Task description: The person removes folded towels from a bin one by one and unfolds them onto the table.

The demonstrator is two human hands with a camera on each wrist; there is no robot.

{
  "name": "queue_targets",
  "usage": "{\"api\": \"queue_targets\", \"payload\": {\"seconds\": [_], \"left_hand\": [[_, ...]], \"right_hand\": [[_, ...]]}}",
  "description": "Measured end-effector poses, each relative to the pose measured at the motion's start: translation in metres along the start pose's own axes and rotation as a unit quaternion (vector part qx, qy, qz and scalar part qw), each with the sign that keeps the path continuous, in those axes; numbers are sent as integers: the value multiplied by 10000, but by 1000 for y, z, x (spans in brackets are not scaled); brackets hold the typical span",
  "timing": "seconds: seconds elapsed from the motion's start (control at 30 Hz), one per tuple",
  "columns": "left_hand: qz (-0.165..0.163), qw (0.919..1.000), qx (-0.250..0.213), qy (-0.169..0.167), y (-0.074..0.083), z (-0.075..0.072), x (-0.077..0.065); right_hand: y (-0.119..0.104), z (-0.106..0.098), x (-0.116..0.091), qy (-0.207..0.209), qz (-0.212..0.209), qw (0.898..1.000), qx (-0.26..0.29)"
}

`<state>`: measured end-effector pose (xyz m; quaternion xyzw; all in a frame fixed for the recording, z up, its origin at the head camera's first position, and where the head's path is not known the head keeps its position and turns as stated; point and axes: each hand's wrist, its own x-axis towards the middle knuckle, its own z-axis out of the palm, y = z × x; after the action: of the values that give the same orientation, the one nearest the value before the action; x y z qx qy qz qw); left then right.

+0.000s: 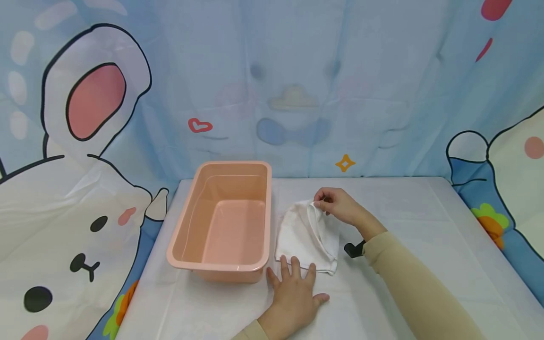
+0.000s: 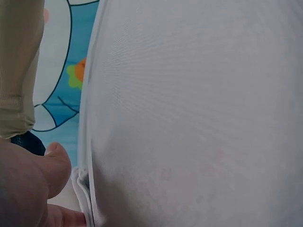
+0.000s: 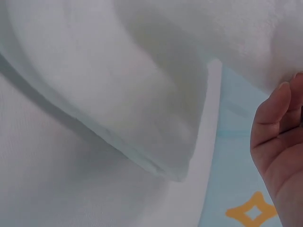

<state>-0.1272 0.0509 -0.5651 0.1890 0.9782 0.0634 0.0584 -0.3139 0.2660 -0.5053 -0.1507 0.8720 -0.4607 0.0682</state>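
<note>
A white cloth [image 1: 297, 236] lies on the table to the right of a peach plastic basin, its upper right part lifted in a loose fold. My right hand [image 1: 340, 205] pinches the raised edge between thumb and fingertips. The right wrist view shows the cloth [image 3: 109, 80] hanging in a fold beside the right hand [image 3: 279, 137]. My left hand [image 1: 293, 297] lies with fingers spread, its fingertips at the cloth's near edge. In the left wrist view only part of the left hand [image 2: 28, 179] shows, at the lower left corner.
The peach basin [image 1: 218, 267] stands close to the cloth's left side, with nothing visible inside. A white sheet covers the table [image 1: 425, 236]. Behind it hangs a blue cartoon curtain [image 1: 374, 56]. A dark piece [image 1: 353, 250] shows by the right cuff.
</note>
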Motion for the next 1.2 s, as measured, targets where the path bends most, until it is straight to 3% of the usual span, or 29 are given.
{"api": "queue_targets", "payload": {"seconds": [0.33,0.6,1.07,1.2], "left_hand": [[-69,10000,23,-21,0,-2,4],[-14,9998,-123,-146,0,1,7],[113,9978,-471,-444,-10,-6,12],[193,9968,-598,-502,-13,-10,10]], "right_hand": [[8,-21,-10,161,286,9992,225],[20,-35,-22,330,173,9951,915],[32,-60,-42,702,326,9817,1738],[35,-67,-49,725,145,9680,2400]]}}
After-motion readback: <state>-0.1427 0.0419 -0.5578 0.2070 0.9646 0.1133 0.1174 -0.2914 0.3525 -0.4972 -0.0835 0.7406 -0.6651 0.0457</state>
